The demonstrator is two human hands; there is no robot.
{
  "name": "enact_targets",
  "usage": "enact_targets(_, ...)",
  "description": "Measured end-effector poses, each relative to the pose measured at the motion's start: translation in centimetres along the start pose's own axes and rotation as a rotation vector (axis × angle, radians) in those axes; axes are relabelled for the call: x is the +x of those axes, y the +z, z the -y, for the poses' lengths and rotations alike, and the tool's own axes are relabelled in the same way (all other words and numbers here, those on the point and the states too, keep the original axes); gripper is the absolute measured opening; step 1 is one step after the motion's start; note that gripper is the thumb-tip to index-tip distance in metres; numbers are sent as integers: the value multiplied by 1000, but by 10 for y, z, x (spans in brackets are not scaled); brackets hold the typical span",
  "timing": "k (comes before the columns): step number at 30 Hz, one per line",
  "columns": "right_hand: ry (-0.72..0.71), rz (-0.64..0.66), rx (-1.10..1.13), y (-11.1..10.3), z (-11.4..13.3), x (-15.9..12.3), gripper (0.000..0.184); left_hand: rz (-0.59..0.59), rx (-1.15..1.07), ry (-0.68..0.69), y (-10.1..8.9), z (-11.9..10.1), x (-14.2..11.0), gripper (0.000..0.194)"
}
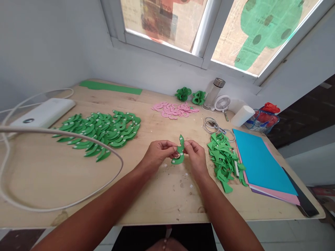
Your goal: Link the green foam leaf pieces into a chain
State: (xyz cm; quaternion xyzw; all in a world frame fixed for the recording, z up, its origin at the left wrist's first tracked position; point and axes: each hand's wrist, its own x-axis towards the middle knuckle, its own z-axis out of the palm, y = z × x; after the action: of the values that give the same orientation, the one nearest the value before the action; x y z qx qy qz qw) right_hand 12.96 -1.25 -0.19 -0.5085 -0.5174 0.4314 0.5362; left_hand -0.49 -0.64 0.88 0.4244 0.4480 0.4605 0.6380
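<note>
Both my hands meet over the middle of the wooden table (78, 195), pinching one curved green foam cut-out (180, 150). My left hand (157, 154) grips its left side with thumb and fingers closed. My right hand (195, 154) pinches its right side the same way. The piece stands upright between them, its tip pointing up. A loose heap of green foam pieces (222, 158) lies just right of my right hand. A wide spread of finished green leaf shapes (101, 130) with white tape tabs lies to the left.
Pink cut-outs (175, 109) and two green foam flowers (190, 95) lie further back. Scissors (216, 126), a small fan (222, 103), a bottle (214, 91) and a white roll (242, 115) stand at back right. Stacked coloured sheets (261, 164) lie right. A white cable (65, 134) loops left, by a white device (43, 112).
</note>
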Motion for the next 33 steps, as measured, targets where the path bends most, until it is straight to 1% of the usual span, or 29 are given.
enact_targets(2,25,21,-12,0,-2,0,21,-16,-8,1,0,-1,0,10)
enact_targets(6,52,12,-12,0,-3,1,17,2,-3,2,0,-2,-1,12)
enact_targets(12,95,11,128,-1,-2,0,16,54,-28,19,-5,-1,0,23)
enact_targets(17,111,-9,160,-2,-3,1,16,98,20,29,-5,0,-1,20)
enact_targets(22,110,7,143,0,-1,0,17,77,94,63,-3,-2,-1,19)
enact_targets(28,130,22,169,1,0,0,17,117,83,111,-6,-1,0,18)
enact_targets(31,138,42,180,1,1,0,17,90,49,120,-7,0,0,20)
enact_targets(33,137,62,161,1,2,0,18,48,19,115,-7,0,1,21)
